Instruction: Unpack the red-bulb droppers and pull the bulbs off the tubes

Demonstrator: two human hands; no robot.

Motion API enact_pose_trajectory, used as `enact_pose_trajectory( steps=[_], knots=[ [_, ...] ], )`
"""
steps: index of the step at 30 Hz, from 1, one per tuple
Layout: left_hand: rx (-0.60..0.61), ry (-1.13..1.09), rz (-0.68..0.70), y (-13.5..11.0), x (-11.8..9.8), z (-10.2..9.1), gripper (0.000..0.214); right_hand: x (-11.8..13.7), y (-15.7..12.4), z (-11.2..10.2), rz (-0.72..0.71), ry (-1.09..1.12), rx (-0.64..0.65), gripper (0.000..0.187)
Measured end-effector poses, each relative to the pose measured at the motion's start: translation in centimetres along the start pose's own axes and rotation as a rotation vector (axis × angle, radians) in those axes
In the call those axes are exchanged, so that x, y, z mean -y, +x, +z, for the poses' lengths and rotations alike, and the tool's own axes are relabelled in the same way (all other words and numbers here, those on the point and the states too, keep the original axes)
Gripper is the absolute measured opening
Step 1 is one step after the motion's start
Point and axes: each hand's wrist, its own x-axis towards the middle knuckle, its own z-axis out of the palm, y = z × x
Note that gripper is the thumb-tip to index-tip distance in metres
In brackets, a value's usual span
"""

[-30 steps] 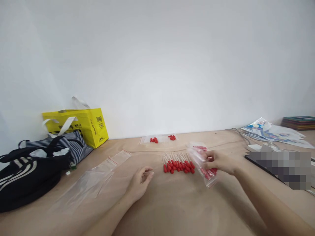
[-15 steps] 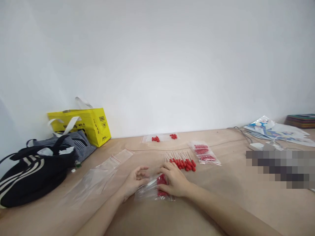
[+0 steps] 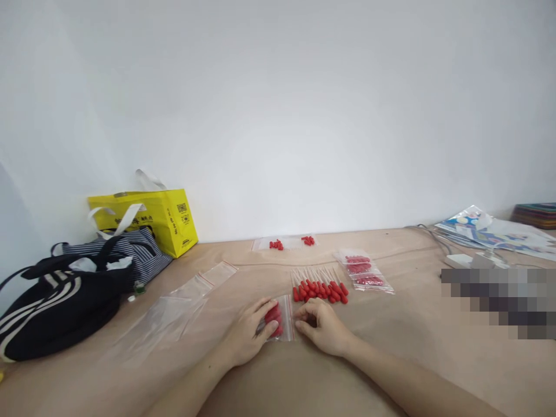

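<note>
The person's left hand (image 3: 247,336) holds a small clear bag (image 3: 285,324) of red pieces (image 3: 273,316) on the tan tabletop (image 3: 408,330); the right hand (image 3: 325,329) curls near the bag's edge, grip unclear; a white wall (image 3: 330,127) rises beyond both, a yellow carrier (image 3: 174,223) to their left

No full word is reading legibly. Yellow bag (image 3: 152,231) at 9 o'clock is carrying dark, Chinese-looking characters across its front, too small to make out, with a pale handle (image 3: 130,217) partly covering them. Its side panel is showing a QR code (image 3: 181,207), a second small square mark just below at 5 o'clock, and a column of unreadable characters at 7 o'clock from the code.
</note>
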Motion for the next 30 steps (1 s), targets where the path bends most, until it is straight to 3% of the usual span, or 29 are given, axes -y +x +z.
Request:
enact_pose_trajectory(
  steps=[7, 16, 19, 22, 25, 30],
  knots=[
    [0.046, -0.001, -0.044, -0.1, 0.3, 0.5, 0.043, -0.2, 0.3, 0.4, 0.076, -0.041, -0.015, 0.018],
    [0.0, -0.045, -0.003, -0.2, 0.2, 0.7, 0.042, 1.3, 0.7, 0.7, 0.236, -0.059, 0.011, 0.012],
    [-0.018, -0.044, 0.023, -0.2, -0.2, 0.7, 0.041, 1.5, 0.9, 1.0, 0.261, -0.053, 0.029, 0.021],
    [-0.01, -0.031, 0.063, 0.0, -0.6, 0.6, 0.041, 1.5, 1.1, 1.2, 0.281, -0.052, 0.043, 0.028],
    [-0.026, 0.02, 0.121, 0.7, -0.9, 0.6, 0.04, 1.5, 1.1, 1.3, 0.288, -0.05, 0.035, 0.024],
    [-0.081, 0.168, 0.393, 2.9, -0.7, 0.5, 0.026, 1.3, 1.0, 1.3, 0.267, -0.006, 0.017, 0.019]
  ],
)
